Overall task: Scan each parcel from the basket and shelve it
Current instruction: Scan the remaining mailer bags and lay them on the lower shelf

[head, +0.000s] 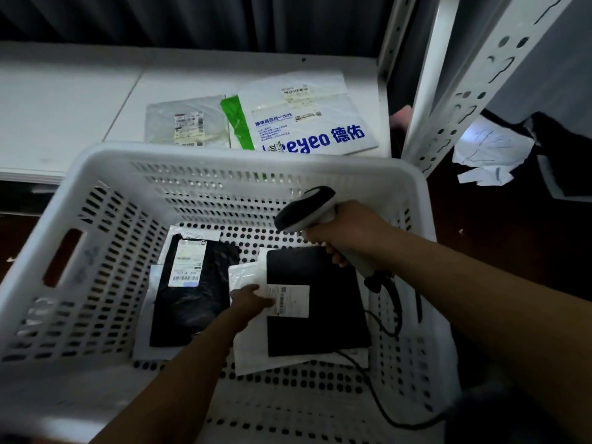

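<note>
Basket (224, 155), left hand (251, 299) parcel (317, 331), right hand (349, 232) scanner (304, 208)

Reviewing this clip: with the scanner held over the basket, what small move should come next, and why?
Probably tip the scanner down at the white label on the black parcel. The right hand grips the scanner above the basket, and the left hand holds that parcel at its label edge, label facing up.

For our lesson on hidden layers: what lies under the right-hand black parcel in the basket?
A white mailer pokes out along the left and lower edges of the black parcel. Its middle, any label, and anything beneath are covered.
</note>
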`<state>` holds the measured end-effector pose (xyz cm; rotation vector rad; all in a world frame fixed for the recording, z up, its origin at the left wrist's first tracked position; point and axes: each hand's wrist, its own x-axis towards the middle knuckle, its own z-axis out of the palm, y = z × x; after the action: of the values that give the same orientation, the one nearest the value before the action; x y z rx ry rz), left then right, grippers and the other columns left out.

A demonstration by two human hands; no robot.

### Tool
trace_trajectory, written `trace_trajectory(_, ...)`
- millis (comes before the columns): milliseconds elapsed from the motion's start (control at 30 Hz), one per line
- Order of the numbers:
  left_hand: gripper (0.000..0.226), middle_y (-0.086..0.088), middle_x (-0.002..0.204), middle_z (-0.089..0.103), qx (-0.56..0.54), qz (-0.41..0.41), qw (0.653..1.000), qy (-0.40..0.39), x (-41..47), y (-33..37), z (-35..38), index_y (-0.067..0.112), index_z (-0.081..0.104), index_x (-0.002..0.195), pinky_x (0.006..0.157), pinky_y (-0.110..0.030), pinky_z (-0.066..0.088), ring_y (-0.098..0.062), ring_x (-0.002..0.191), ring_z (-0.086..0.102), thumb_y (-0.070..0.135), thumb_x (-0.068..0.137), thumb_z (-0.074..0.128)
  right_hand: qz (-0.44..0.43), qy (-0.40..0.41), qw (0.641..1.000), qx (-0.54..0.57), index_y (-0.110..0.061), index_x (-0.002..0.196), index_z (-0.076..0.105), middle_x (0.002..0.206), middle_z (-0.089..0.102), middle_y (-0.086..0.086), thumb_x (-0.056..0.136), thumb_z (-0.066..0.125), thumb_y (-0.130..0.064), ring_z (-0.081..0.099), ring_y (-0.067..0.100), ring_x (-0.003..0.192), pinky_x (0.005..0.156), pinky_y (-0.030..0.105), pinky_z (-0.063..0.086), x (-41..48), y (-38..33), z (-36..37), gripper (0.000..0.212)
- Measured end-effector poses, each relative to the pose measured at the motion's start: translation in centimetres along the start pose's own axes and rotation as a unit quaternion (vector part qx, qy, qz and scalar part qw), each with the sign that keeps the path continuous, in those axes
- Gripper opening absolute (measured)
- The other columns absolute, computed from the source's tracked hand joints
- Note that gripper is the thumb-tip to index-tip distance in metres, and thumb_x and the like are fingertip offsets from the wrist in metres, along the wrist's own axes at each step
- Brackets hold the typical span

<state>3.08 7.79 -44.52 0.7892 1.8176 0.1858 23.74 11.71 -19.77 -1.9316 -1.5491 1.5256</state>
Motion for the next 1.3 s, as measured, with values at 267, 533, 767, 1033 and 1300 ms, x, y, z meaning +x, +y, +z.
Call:
trace_trajectory(267, 0.068, -0.020, 0.135, 0.046, 0.045, -0.033, 0.997, -0.055, -1.0, 0.4, 4.7, 0.004, 0.042, 0.135, 0.100, -0.047, 0.047, -0.033, 0.118, 0.052, 0.022, 0.080, 0.078, 0.020, -0.004, 1.000, -0.020, -0.008, 0.073, 0.060, 0.065, 0.059, 0.015, 0.087, 0.068, -0.023, 0.059, 0.028, 0.061, 0.062, 0.033, 0.049, -0.9, 1.6, -1.1, 0.022)
trace_trajectory(533, 0.024, -0.017, 0.115, 0.065, -0.045, 0.043, 0.993, -0.098, -2.4, 0.8, 3.5, 0.009, 0.061, 0.107, 0.070, -0.026, 0.054, -0.020, 0.089, 0.065, -0.003, 0.086, 0.064, 0.010, -0.009, 1.000, -0.025, -0.003, 0.087, 0.064, 0.062, 0.058, 0.012, 0.087, 0.069, -0.025, 0.059, 0.026, 0.058, 0.061, 0.033, 0.049, -0.7, 1.8, -1.7, 0.022)
trace_trajectory(767, 0.023, -0.004, 0.103, 0.069, -0.075, 0.178, 0.979, -0.071, -5.3, 2.4, 1.3, 0.011, 0.063, 0.110, 0.078, -0.025, 0.050, -0.020, 0.096, 0.064, 0.000, 0.090, 0.060, -0.037, 0.017, 0.998, -0.042, -0.006, 0.071, 0.062, 0.053, 0.059, 0.007, 0.082, 0.075, -0.026, 0.056, 0.021, 0.049, 0.053, 0.028, 0.046, -1.3, 0.1, -2.6, 0.026)
trace_trajectory(1033, 0.035, 0.014, 0.088, 0.073, -0.048, 0.286, 0.957, -0.013, -11.7, 4.6, -8.7, 0.014, 0.058, 0.114, 0.077, -0.013, 0.047, 0.007, 0.079, 0.064, -0.011, 0.089, 0.058, -0.165, 0.020, 0.969, -0.183, -0.010, 0.090, 0.064, 0.073, 0.064, 0.004, 0.084, 0.071, -0.030, 0.058, 0.013, 0.059, 0.062, 0.028, 0.048, -4.0, -4.0, -3.6, 0.022)
trace_trajectory(1300, 0.063, 0.018, 0.099, 0.072, -0.008, 0.290, 0.957, 0.022, -15.2, 6.7, -18.3, 0.031, 0.054, 0.118, 0.080, -0.011, 0.048, 0.000, 0.094, 0.063, -0.021, 0.083, 0.056, -0.187, -0.003, 0.980, -0.073, -0.018, 0.076, 0.060, 0.053, 0.059, -0.001, 0.081, 0.073, -0.018, 0.055, 0.011, 0.042, 0.047, 0.024, 0.047, -4.5, -6.2, -1.9, 0.014)
